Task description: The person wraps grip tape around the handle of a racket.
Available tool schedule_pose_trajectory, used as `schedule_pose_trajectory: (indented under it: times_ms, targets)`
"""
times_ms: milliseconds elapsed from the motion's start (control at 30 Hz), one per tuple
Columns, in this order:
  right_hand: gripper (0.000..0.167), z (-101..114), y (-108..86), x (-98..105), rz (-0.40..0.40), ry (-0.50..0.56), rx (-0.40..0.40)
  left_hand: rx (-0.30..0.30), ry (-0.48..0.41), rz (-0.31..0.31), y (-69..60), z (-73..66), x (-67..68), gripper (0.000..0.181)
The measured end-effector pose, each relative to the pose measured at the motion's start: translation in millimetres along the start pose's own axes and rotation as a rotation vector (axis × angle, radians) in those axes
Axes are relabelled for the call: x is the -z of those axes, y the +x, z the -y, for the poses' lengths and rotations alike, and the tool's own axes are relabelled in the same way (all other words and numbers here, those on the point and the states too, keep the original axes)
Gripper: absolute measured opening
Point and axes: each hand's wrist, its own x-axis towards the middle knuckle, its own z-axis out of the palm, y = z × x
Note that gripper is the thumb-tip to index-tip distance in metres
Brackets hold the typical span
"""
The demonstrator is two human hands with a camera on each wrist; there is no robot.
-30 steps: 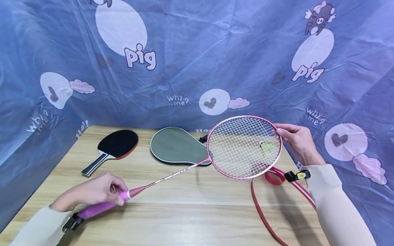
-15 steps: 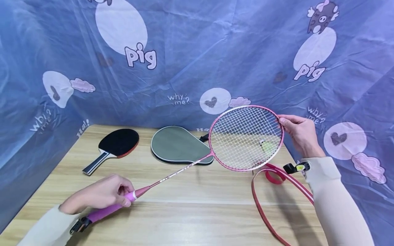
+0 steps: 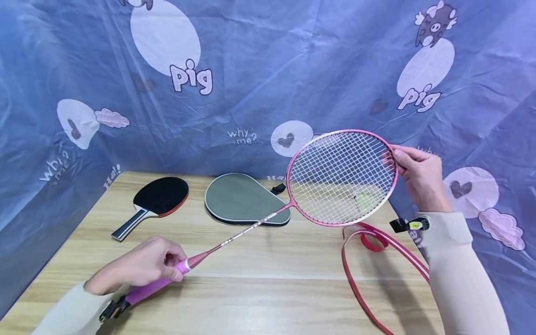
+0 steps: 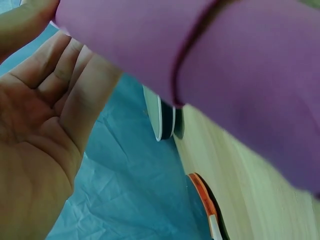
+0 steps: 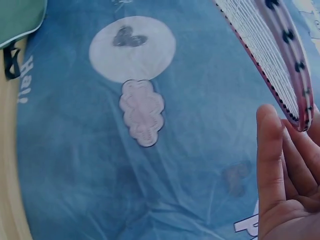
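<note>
A pink and white badminton racket [image 3: 240, 235] is held tilted above the table, its strung head up at the right. My left hand [image 3: 144, 263] pinches the top of its purple grip between thumb and fingers; in the left wrist view the purple grip [image 4: 240, 75] crosses above the palm of the left hand [image 4: 45, 120]. My right hand [image 3: 423, 179] pinches the far rim of the head. The right wrist view has the racket rim [image 5: 301, 95] between the thumb and fingers of the right hand [image 5: 290, 175].
On the wooden table [image 3: 259, 298] lie a black and red table tennis bat [image 3: 162, 195], a green bat case [image 3: 243, 197] and a red strap [image 3: 356, 288], looped at the right. A yellow-green shuttlecock [image 3: 365, 201] shows through the strings. Blue printed cloth [image 3: 251, 70] hangs around the table.
The racket head has risen and shifted slightly right with my right hand. My left hand has moved a little right with the purple grip. Both hands keep their hold.
</note>
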Motion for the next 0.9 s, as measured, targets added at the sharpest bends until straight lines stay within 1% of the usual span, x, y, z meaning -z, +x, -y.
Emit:
schedule_pose_trajectory:
  times_ms: [200, 267, 367, 467, 533, 667, 733, 800, 900]
  targets:
    - [0.017, 6, -1.6, -9, -0.018, 0.164, 0.061, -0.025, 0.001, -0.037, 4.4, -1.7, -3.1, 0.016]
    - [0.016, 7, -3.1, -14, -0.05, 0.186, 0.099, -0.024, -0.002, -0.047, 5.8, -2.4, -3.8, 0.016]
    - [0.016, 7, -5.5, -22, -0.101, 0.249, 0.163, -0.011, -0.018, -0.059, 7.8, -3.6, -3.4, 0.016]
    - [0.018, 10, -9.8, -31, -0.109, 0.314, 0.215, -0.02, -0.038, -0.08, 10.3, -5.1, -1.8, 0.017]
    - [0.018, 11, -13.3, -38, -0.093, 0.315, 0.237, -0.038, -0.048, -0.095, 12.0, -5.9, -0.9, 0.017]
    - [0.019, 8, -19.5, -53, -0.07, 0.282, 0.273, -0.068, -0.076, -0.118, 14.5, -6.4, -0.8, 0.016]
    - [0.02, 5, -22.9, -62, -0.08, 0.29, 0.3, -0.072, -0.094, -0.132, 16.9, -6.5, -2.5, 0.016]
    - [0.021, 0, -27.9, -71, -0.116, 0.283, 0.33, -0.075, -0.106, -0.147, 21.1, -6.9, -4.9, 0.015]
    - [0.022, -8, -38.2, -87, -0.163, 0.345, 0.331, -0.086, -0.127, -0.179, 30.1, -8.4, -7.7, 0.014]
